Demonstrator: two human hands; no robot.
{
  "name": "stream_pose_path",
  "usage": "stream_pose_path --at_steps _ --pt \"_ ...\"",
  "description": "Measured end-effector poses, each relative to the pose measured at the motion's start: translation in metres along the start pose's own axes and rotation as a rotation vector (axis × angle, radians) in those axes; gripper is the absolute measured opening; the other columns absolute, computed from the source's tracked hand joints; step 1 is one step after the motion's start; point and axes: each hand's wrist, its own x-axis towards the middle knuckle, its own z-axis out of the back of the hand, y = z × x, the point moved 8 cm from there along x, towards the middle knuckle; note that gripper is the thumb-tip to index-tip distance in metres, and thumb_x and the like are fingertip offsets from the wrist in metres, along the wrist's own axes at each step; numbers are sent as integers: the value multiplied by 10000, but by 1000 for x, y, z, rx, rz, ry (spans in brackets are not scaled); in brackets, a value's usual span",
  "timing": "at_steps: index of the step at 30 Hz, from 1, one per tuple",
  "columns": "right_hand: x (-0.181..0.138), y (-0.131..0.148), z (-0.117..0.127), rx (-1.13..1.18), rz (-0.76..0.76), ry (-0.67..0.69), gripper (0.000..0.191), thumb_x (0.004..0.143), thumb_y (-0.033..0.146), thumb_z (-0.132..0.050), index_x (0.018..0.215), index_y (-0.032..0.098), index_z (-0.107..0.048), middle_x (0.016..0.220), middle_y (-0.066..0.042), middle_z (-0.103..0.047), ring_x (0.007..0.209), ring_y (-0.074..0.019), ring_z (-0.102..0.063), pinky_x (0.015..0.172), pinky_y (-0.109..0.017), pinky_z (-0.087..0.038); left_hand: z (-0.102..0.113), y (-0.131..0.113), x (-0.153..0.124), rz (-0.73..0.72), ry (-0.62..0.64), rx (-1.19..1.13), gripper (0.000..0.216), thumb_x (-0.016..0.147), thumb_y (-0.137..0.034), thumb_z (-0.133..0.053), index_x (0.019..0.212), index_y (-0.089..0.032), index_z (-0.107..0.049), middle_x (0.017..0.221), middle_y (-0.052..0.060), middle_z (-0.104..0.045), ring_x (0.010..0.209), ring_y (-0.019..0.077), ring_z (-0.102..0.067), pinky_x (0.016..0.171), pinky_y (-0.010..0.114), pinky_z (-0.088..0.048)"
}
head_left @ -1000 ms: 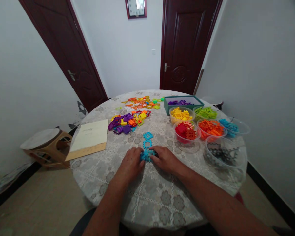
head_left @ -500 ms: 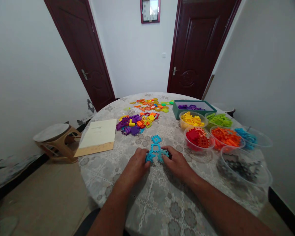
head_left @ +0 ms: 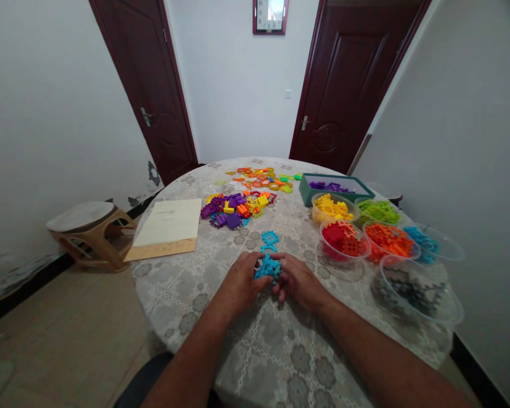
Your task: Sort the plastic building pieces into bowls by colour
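Both my hands meet at the middle of a round table [head_left: 255, 351] covered with a patterned cloth. My left hand [head_left: 243, 283] and my right hand [head_left: 300, 281] are each closed on the near end of a blue assembly of interlocking plastic pieces [head_left: 267, 265]. A chain of the same blue pieces [head_left: 270, 239] stretches away from my fingers across the cloth. The part of the assembly under my fingertips is hidden.
Loose mixed-colour pieces [head_left: 238, 205] and an orange-yellow scatter [head_left: 259, 178] lie at the back. At right stand bowls of yellow [head_left: 332, 207], red [head_left: 344, 238], orange [head_left: 389, 239], green [head_left: 378, 211], blue [head_left: 425, 241] and dark pieces [head_left: 412, 289], plus a green box [head_left: 335, 184]. A booklet [head_left: 168, 224] lies left; a stool [head_left: 85, 229] stands off-table.
My hands have drawn closer together on the blue assembly, and its near pieces look bunched up between my fingers. The camera view shifted slightly; nothing else on the table has moved.
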Motion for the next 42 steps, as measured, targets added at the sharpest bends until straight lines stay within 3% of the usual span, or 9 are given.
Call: stream_pose_path --at_steps 4,8,16,21,28,32,35,37,42 --pt "-2 1 1 -76 39 20 659 875 559 -754 1418 237 -564 916 -24 -690 631 -158 -676 483 -264 -567 0 -9 -1 -40 27 32 419 838 -195 -723 1255 -212 -681 1172 97 -679 1101 258 -645 973 393 -501" --pt "-4 0 0 60 18 63 720 919 692 -635 1454 220 -539 864 -33 -682 681 -186 -687 489 -275 -571 0 -7 -1 -35 48 73 421 844 -216 -726 1261 -215 -671 1161 91 -681 1084 257 -641 949 385 -493" --pt "-2 4 1 -220 48 -17 502 864 360 -706 1331 206 -607 759 20 -663 556 -137 -615 472 -236 -529 -3 -12 -4 -85 99 55 452 850 -250 -743 1295 -246 -664 1189 79 -700 1122 268 -646 992 402 -482" --pt "-6 4 -1 -66 34 52 582 906 516 -655 1409 232 -582 862 -13 -661 646 -158 -649 498 -257 -557 -3 -10 -4 -79 81 -13 568 813 -242 -790 1360 -259 -640 1263 94 -705 1166 289 -647 1021 430 -487" --pt "-6 6 1 -355 67 -91 578 888 434 -714 1406 198 -614 787 2 -657 581 -148 -601 476 -262 -522 -8 -11 -3 -73 67 -52 591 822 -214 -769 1395 -266 -632 1301 100 -706 1192 291 -647 1076 453 -475" --pt "-6 14 5 -323 111 -136 558 883 418 -716 1389 204 -615 754 26 -646 549 -122 -552 491 -243 -472 2 -10 -5 6 25 -146 558 837 -331 -788 1375 -249 -668 1288 130 -684 1098 281 -674 996 431 -526" --pt "-7 22 5 -307 165 -127 585 844 429 -774 1371 225 -623 844 11 -680 598 -120 -561 533 -244 -468 1 -9 -5 63 98 -375 434 929 -377 -669 1339 -236 -687 1299 132 -699 1043 251 -703 944 403 -550" --pt "-7 23 2 -296 188 -104 598 819 436 -807 1352 227 -632 888 -4 -699 647 -131 -585 572 -253 -483 -1 -8 -3 87 118 -463 373 930 -317 -635 1287 -232 -704 1208 110 -739 1024 239 -707 914 380 -555" --pt "-7 18 1 -352 218 -85 567 875 452 -764 1381 239 -623 1007 -43 -730 716 -161 -628 619 -289 -526 -6 9 0 312 -19 -626 178 848 -256 -673 1016 -195 -666 902 64 -714 768 187 -672 648 291 -559"
